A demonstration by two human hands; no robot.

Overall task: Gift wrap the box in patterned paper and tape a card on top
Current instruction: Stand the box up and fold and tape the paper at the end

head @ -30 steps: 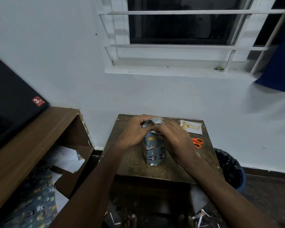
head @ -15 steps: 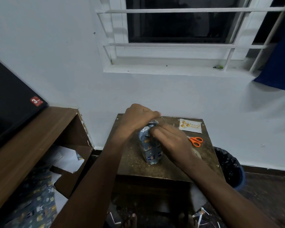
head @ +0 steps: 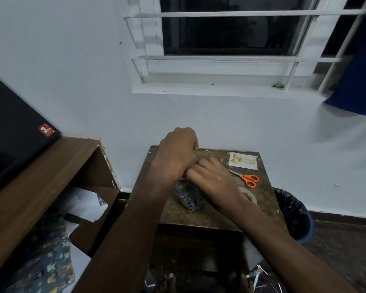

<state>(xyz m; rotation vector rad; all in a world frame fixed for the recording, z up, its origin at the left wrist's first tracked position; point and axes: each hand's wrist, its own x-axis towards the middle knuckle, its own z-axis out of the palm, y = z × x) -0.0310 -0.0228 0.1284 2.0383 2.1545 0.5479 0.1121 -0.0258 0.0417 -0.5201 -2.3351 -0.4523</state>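
Note:
The box (head: 189, 195), wrapped in blue patterned paper, stands on the small wooden table (head: 199, 218). My left hand (head: 176, 156) covers its far top end with curled fingers, gripping the paper there. My right hand (head: 211, 178) lies over the top right of the box, fingertips pressed against it beside the left hand. Most of the box's top is hidden under both hands. A white card (head: 243, 161) with yellow print lies at the table's far right corner.
Orange-handled scissors (head: 246, 178) lie right of my hands, and a tape roll (head: 249, 196) shows behind my right wrist. A dark bin (head: 292, 214) stands right of the table. A wooden desk (head: 40, 187) with spare patterned paper (head: 44, 265) is at the left.
My left hand rose and moved over the far top of the box, hiding the folded paper end. My right hand slid left to meet it. The view tilted down a little.

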